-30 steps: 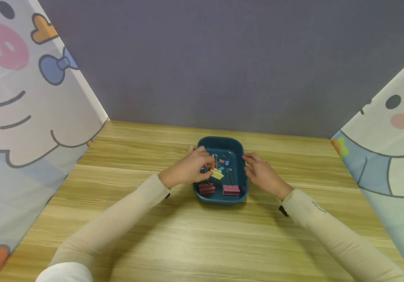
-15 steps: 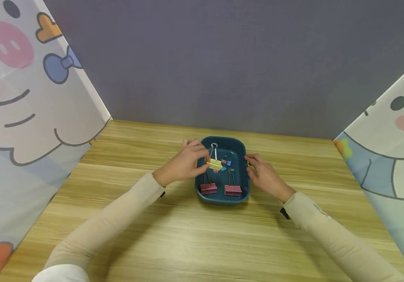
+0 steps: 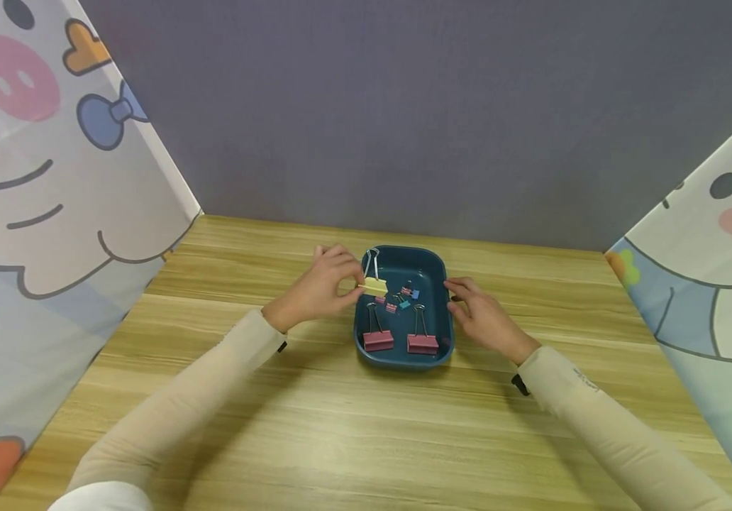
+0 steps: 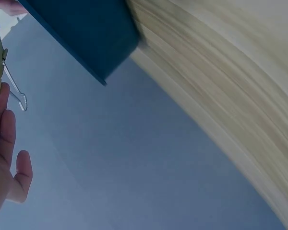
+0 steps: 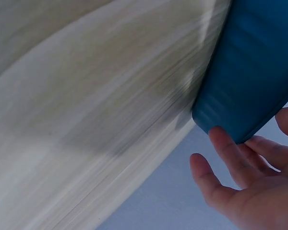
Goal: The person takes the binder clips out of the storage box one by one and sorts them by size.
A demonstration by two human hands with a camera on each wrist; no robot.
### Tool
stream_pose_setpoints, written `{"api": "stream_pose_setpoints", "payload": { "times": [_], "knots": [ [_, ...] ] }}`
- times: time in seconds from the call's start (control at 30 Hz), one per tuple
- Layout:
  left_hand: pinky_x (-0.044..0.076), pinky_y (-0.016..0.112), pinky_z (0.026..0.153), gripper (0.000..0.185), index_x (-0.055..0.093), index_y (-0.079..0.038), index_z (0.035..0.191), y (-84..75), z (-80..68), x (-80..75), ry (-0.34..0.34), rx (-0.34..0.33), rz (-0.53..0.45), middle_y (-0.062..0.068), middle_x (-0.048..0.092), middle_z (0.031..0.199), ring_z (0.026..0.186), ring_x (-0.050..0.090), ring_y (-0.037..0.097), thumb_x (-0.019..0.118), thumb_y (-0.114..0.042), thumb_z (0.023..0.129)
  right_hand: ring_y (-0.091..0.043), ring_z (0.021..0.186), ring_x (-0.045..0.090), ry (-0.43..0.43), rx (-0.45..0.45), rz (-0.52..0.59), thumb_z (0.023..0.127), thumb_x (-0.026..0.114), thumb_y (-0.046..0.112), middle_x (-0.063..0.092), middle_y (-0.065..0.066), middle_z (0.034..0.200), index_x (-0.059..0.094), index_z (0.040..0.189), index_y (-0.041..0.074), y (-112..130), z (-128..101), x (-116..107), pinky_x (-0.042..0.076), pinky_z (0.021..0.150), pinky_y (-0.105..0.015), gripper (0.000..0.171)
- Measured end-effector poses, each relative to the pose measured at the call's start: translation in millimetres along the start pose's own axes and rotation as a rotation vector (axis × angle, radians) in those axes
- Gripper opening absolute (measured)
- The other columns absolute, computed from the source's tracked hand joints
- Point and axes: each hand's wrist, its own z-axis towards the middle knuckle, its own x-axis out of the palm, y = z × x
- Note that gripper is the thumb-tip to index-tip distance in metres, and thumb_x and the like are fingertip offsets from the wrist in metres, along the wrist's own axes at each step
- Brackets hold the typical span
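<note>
Left hand (image 3: 318,287) fingers pinching yellow clip (image 3: 375,285), now lifted toward tray's (image 3: 404,358) 9 o'clock rim; right hand (image 3: 481,319) fingers spread against tray.

The dark blue rectangular plastic tray (image 3: 433,264) sits on the wooden bench (image 3: 340,426), centred and toward the rear wall. Two large pink metal binder clips (image 3: 399,341) lie side by side in its near end; several small binder clips (image 3: 399,299) lie behind them. The left hand (image 3: 318,291) holds a yellow metal binder clip (image 3: 374,284) above the tray's left rim. The right hand (image 3: 481,319) touches the tray's right wall.
</note>
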Motion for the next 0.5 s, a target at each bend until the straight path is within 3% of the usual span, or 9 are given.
{"api": "stream_pose_setpoints", "payload": {
  "times": [0.5],
  "knots": [
    [0.024,0.042,0.075,0.013,0.063,-0.013,0.081,29.5,-16.6,-10.5,-0.051,-0.043,0.006,-0.004,0.064,0.084,0.087,0.047,0.019,0.076,-0.011,0.078,-0.03,0.107,0.058,-0.009,0.008,-0.011,0.097,0.054,0.012,0.041,-0.014,0.136,0.044,0.136,-0.005,-3.6,0.8,0.9,0.047,0.085,-0.048,0.044]
  ]
}}
